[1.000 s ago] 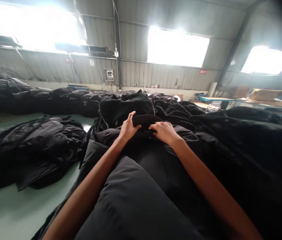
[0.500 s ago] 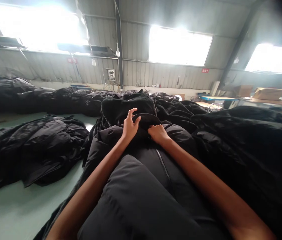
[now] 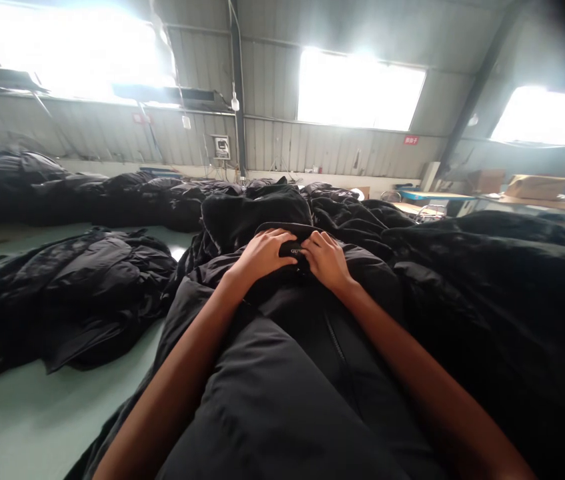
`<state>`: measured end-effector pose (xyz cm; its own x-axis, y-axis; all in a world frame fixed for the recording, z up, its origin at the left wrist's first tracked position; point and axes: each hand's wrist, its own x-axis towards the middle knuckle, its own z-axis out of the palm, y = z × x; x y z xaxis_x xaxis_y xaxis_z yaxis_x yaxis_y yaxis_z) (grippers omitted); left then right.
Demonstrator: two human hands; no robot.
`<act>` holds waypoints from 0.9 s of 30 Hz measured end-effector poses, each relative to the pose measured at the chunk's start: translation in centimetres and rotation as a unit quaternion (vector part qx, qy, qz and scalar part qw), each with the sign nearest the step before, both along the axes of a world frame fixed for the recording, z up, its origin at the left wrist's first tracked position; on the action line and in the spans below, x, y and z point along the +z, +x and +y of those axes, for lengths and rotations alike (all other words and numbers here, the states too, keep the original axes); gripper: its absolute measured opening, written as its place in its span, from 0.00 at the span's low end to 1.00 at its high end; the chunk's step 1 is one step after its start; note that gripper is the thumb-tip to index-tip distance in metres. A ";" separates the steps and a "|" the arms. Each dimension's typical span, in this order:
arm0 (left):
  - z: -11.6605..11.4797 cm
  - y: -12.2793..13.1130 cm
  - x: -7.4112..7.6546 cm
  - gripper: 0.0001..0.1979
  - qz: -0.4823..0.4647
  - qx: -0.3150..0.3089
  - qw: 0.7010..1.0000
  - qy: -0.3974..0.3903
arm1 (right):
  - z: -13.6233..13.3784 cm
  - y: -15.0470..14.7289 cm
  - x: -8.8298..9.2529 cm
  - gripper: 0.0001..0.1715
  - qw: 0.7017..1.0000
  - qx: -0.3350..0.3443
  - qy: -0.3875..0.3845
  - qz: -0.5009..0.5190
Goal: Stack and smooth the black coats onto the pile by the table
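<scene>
As seen from the head camera, a black puffer jacket stretched lengthwise ahead of the body, its zip running up toward a dark collar band lying crosswise, with a small lettered label between the left hand and the right hand, neither clearly nearer. Fingers of both hands curled almost shut, gripping the band from either side, the label just beside them. Further black jackets heaped on the pale green floor to the left.
</scene>
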<state>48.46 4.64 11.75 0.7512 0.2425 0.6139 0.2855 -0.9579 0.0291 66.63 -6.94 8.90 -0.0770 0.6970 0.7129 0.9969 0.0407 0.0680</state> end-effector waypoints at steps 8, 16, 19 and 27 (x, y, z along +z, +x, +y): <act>0.2 0.2 -0.3 0.31 -0.005 -0.020 0.999 -0.044 | -0.1 0.5 -0.6 0.19 0.985 0.066 0.030 0.154; -0.2 1.1 -0.5 0.13 -0.074 -0.071 0.991 -0.089 | -0.3 0.5 0.4 0.18 0.972 0.088 0.019 0.215; 0.0 1.6 -0.9 0.12 -0.108 -0.106 0.979 -0.134 | -0.3 0.5 0.5 0.18 0.968 0.110 0.023 0.225; 0.1 1.8 -1.2 0.15 -0.130 -0.117 0.973 -0.151 | -0.1 0.3 0.3 0.16 0.967 0.133 0.032 0.214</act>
